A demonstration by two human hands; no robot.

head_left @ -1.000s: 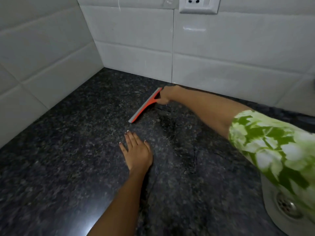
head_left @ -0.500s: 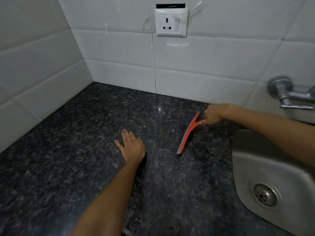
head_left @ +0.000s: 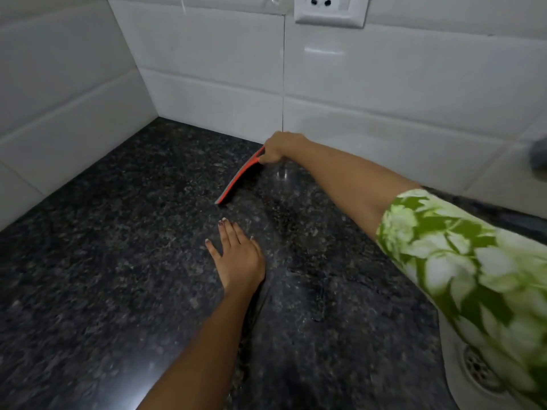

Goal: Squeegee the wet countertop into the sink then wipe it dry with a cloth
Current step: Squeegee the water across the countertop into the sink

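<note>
While the right hand (head_left: 276, 147) clasps the orange plastic squeegee (head_left: 238, 179) by the wall, its blade running toward the flat, empty left hand (head_left: 239, 255), the steel sink (head_left: 461, 377) lies well off to the right.

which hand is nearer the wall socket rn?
Right. The right hand grips the squeegee at the back wall, below and a bit left of the socket. The left hand lies flat mid-counter, farther out from the wall.

Single head view; looks forward and down, close over countertop (head_left: 103, 261).
</note>
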